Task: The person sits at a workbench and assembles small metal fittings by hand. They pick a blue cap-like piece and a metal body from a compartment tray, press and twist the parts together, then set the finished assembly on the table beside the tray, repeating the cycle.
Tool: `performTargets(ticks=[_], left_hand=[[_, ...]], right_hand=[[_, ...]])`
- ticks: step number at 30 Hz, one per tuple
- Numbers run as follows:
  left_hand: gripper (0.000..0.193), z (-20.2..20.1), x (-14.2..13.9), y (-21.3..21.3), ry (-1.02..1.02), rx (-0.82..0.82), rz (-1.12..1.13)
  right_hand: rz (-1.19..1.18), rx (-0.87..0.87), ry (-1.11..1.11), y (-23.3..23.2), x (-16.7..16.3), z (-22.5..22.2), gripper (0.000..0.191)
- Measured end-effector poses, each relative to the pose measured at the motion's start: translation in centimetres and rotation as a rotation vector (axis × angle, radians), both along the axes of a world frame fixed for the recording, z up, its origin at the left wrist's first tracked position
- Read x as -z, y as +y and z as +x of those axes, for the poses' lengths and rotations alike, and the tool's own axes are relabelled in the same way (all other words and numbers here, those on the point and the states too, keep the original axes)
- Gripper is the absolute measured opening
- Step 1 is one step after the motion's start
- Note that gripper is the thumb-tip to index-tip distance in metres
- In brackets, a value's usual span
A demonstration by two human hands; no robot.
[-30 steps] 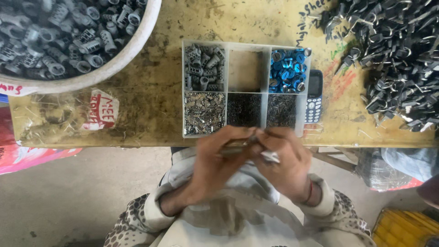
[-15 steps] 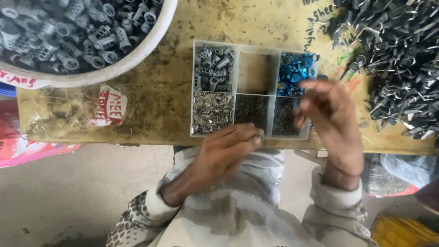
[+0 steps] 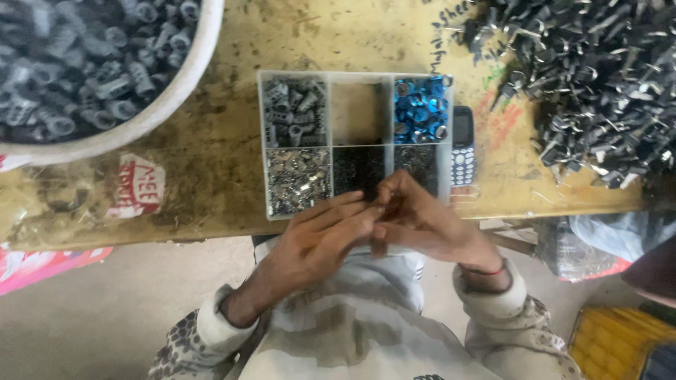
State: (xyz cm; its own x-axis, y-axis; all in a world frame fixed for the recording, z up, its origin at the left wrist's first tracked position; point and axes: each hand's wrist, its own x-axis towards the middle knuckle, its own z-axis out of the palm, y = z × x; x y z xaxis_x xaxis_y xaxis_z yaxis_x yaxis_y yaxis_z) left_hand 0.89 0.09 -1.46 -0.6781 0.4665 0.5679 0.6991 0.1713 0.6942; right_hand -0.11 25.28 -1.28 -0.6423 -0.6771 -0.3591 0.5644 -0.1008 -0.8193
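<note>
The left hand [image 3: 320,239] and the right hand [image 3: 422,225] met fingertip to fingertip at the near edge of the clear compartment tray [image 3: 262,144]. Both hands were curled together; whether either pinched a part could not be told, as the fingers hid the gap. In the tray, grey cylindrical parts [image 3: 294,111] filled the far-left cell and blue caps [image 3: 420,109] the far-right cell; the cell between them held nothing. A small keypad phone [image 3: 462,144] lay touching the tray's right wall. A white basin [image 3: 172,95] of grey parts stood left of the tray, and a heap of dark metal pieces [image 3: 598,77] lay to its right.
</note>
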Motion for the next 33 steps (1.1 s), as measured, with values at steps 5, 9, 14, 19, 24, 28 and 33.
performTargets(ticks=[5,9,14,19,24,28,33], left_hand=[[0.040,1.6,-0.4,1.5,-0.413,-0.080,0.165],[0.037,1.1,0.5,1.7,-0.259,-0.101,0.178],[0.032,0.3,1.1,1.6,-0.283,-0.216,0.229],[0.031,0.0,0.5,1.0,-0.232,-0.201,0.259],[0.029,-0.7,1.0,1.9,-0.281,-0.081,0.353],[0.030,-0.5,1.2,2.3,-0.301,-0.074,0.344],[0.031,-0.3,0.9,2.7,-0.336,-0.056,0.341]], right_hand=[[-0.133,0.091,0.061,-1.7,-1.6,1.2,0.032],[0.507,-0.053,0.878,1.9,-4.7,-1.9,0.043],[1.465,0.256,1.538,9.2,-1.1,-7.8,0.029],[1.312,0.458,1.384,13.6,3.2,-7.5,0.026],[1.203,0.464,1.251,13.6,2.8,-7.2,0.046],[1.251,0.278,1.326,13.8,1.1,-7.3,0.051],[1.332,0.273,1.253,14.1,1.1,-8.3,0.023]])
